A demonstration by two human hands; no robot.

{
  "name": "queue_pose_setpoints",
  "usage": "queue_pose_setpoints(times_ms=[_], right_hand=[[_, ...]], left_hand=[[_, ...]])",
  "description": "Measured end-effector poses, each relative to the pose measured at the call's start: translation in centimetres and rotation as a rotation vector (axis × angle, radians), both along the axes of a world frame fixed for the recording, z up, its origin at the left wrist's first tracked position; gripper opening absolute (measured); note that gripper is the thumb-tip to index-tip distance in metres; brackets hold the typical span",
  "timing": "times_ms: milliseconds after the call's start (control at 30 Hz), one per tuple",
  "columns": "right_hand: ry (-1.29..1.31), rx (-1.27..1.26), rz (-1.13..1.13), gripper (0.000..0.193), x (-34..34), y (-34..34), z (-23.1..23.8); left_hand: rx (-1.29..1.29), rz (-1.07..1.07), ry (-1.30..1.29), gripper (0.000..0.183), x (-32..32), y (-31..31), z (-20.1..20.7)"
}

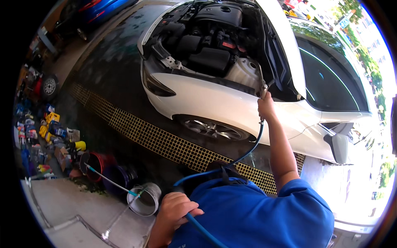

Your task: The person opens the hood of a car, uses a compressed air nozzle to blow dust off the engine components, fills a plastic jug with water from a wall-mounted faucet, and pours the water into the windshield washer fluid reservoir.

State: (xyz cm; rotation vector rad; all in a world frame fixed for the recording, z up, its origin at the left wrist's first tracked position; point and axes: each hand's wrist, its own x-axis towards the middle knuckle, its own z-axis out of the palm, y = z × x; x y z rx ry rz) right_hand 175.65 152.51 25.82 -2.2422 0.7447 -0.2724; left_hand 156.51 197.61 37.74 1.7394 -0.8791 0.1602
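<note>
Floor grating flanks a white car. Right hand grips metal nozzle; left hand, curled round hose, should keep it off the car.

Blue car gets chopped by the top edge, white car too. Right hand covers part of the gun, left hand hides a bit of hose, which runs off the bottom. Clutter on the left's too small to make out.
</note>
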Motion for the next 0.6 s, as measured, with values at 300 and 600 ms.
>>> queue_pose_setpoints(times_ms=[300,600], right_hand=[[-0.003,-0.076,-0.034,0.029,10.2,4.7,2.6],[-0.162,-0.037,-0.329,0.035,31.7,2.7,4.2]], left_hand=[[-0.040,0.040,0.030,0.026,9.4,10.0,-2.0],[0.019,0.181,0.094,0.025,20.6,17.2,-4.3]])
